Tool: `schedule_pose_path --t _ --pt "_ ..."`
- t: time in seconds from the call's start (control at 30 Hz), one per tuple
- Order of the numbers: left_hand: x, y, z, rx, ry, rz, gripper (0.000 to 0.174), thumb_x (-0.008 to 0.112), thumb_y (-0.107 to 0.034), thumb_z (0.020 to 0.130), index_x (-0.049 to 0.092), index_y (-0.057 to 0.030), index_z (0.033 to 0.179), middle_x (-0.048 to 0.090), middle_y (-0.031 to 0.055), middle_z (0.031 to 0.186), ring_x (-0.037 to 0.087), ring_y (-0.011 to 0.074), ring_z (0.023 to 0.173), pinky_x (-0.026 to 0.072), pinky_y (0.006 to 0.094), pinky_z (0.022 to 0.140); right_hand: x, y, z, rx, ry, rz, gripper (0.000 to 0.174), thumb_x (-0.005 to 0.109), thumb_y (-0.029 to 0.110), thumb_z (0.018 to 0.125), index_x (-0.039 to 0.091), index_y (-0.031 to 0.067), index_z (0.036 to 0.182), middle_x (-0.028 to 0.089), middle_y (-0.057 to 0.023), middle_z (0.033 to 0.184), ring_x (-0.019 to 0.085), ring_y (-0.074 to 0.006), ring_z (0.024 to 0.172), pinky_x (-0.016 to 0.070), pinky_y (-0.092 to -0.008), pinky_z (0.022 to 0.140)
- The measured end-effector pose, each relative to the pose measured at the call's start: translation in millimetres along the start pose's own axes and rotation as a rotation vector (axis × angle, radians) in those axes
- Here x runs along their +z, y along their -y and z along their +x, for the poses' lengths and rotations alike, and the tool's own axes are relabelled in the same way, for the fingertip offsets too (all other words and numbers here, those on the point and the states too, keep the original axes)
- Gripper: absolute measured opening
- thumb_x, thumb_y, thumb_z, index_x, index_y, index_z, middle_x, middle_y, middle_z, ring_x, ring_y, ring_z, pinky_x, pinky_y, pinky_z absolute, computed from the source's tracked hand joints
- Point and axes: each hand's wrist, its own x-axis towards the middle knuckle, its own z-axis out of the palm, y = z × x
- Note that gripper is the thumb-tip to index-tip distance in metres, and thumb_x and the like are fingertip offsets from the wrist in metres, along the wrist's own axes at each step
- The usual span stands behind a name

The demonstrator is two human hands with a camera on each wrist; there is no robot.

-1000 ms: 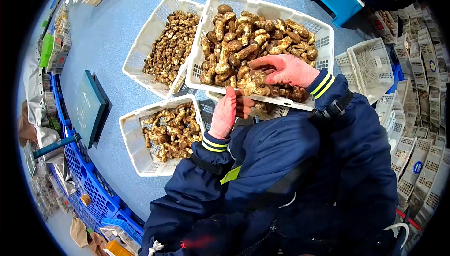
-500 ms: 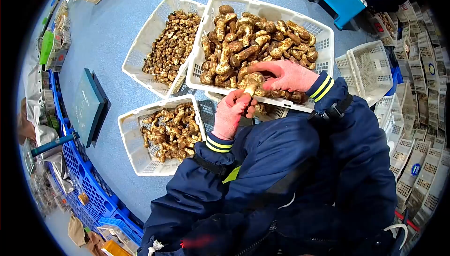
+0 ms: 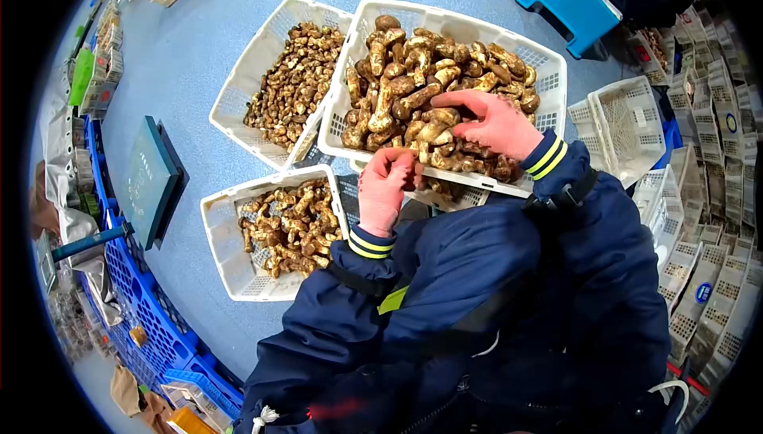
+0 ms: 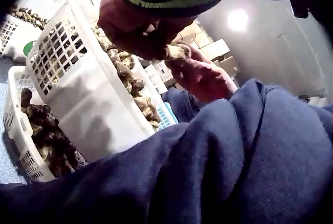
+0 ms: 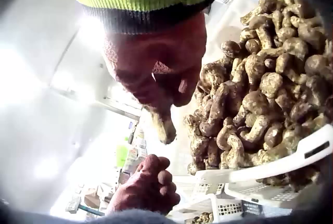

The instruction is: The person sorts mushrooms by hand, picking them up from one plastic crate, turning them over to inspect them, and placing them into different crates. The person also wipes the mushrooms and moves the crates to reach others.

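My right hand (image 3: pixel 493 124), in a pink glove, holds a mushroom (image 5: pixel 164 125) over the near side of the large white crate (image 3: pixel 547 120). That crate is heaped with thick-stemmed brown mushrooms (image 5: pixel 255 99). Off the crate's near left corner is my left hand (image 3: pixel 383 191), also gloved, its fingers curled and thumb drawn in. In the right wrist view, a small gap separates the left hand from the mushroom's lower end, and nothing shows in its curled fingers. The left wrist view has the mushroom's pale end (image 4: pixel 179 52) between both hands.
At the back left, a white crate (image 3: pixel 238 88) contains small mushrooms. Another crate (image 3: pixel 222 235) with medium ones stands left of my left hand. Farther left are a scale (image 3: pixel 151 184) and blue pallets (image 3: pixel 143 299). A blue stool (image 3: pixel 568 5) and stacked crates (image 3: pixel 628 124) stand on the right.
My right hand was among the mushrooms and the left hand's fingers were extended. Both hands then held one mushroom; now the left has come off it and the right keeps it.
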Motion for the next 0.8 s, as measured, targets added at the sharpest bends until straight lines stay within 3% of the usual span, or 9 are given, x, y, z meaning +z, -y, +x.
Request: schedule_pose_path --t 0.03,0.1,0.17,0.23,0.4,0.5,0.57,0.73,0.8 --pt "-3 -4 2 -0.077 0.07 -0.043 0.036 0.054 -0.03 0.09 0.05 -0.0009 0.111 0.061 0.01 0.094 0.059 0.016 0.079 0.0483 0.0274 0.072 0 2 2 -0.072 -0.033 -0.048 0.045 0.059 0.003 0.075 0.052 0.0048 0.119 0.056 -0.0086 0.11 0.054 -0.0161 0.1 0.0436 -0.0269 0.085" --pt "0 -5 4 -0.296 0.094 -0.337 0.052 0.053 -0.039 0.088 0.042 0.0001 0.12 0.058 0.0148 0.106 0.059 0.0197 0.088 0.0487 0.0299 0.077 5 8 -1 -0.123 -0.08 0.079 0.046 0.059 0.003 0.074 0.051 0.0046 0.12 0.055 -0.0109 0.11 0.053 -0.0189 0.104 0.0426 -0.0278 0.089" --pt "4 -7 5 -0.378 0.218 -0.602 0.059 0.05 -0.048 0.085 0.041 -0.0014 0.121 0.054 0.0165 0.113 0.056 0.0273 0.101 0.0463 0.0402 0.088 5 21 -2 -0.264 -0.052 -0.243 0.054 0.057 0.0 0.072 0.047 0.0053 0.124 0.053 -0.0144 0.118 0.05 -0.0244 0.11 0.0392 -0.0309 0.095" --pt "11 -9 5 -0.358 0.184 -0.671 0.053 0.05 -0.044 0.086 0.043 -0.002 0.118 0.054 0.0161 0.113 0.055 0.0274 0.103 0.0448 0.0415 0.091 8 34 -3 -0.217 0.116 -0.247 0.056 0.057 0.001 0.071 0.046 0.0053 0.125 0.051 -0.0148 0.122 0.049 -0.0257 0.113 0.0382 -0.0322 0.096" --pt "3 -5 5 -0.252 0.249 -0.659 0.041 0.044 -0.027 0.094 0.039 -0.0062 0.129 0.049 0.0086 0.124 0.05 0.02 0.11 0.04 0.0354 0.095 8 34 -5 -0.349 0.144 -0.291 0.053 0.062 0.009 0.073 0.048 0.0051 0.123 0.054 -0.015 0.117 0.051 -0.0268 0.11 0.0399 -0.0326 0.094" --pt "-2 -13 4 -0.13 0.173 -0.493 0.041 0.045 -0.023 0.094 0.037 -0.0071 0.131 0.047 0.0065 0.127 0.047 0.0176 0.113 0.0374 0.0324 0.095 5 23 -6 -0.055 0.062 -0.013 0.04 0.06 0.016 0.078 0.055 0.0042 0.116 0.059 -0.0133 0.109 0.057 -0.0251 0.099 0.0435 -0.0319 0.086" --pt "-4 -16 3 -0.094 0.139 -0.411 0.042 0.048 -0.021 0.093 0.036 -0.0074 0.131 0.045 0.0046 0.129 0.045 0.0162 0.115 0.0356 0.0309 0.095 0 19 -2 -0.069 0.003 -0.281 0.036 0.058 0.018 0.081 0.056 0.0044 0.114 0.06 -0.0118 0.106 0.058 -0.0205 0.095 0.0444 -0.0308 0.083" --pt "4 -18 3 0.006 0.062 -0.362 0.041 0.051 -0.005 0.087 0.039 -0.0016 0.126 0.049 0.0106 0.123 0.048 0.0181 0.114 0.0411 0.025 0.087 4 23 -4 0.057 0.053 -0.181 0.037 0.06 0.021 0.079 0.057 0.0045 0.112 0.061 -0.0134 0.104 0.058 -0.0244 0.096 0.0446 -0.0327 0.082" --pt "13 -10 3 0.045 0.023 -0.185 0.044 0.054 -0.005 0.086 0.039 0.0 0.126 0.051 0.0113 0.119 0.051 0.0166 0.107 0.0414 0.0245 0.086 10 3 -3 -0.193 0.063 -0.284 0.043 0.062 0.025 0.077 0.054 0.006 0.115 0.059 -0.0153 0.103 0.057 -0.0278 0.095 0.0451 -0.0346 0.081"
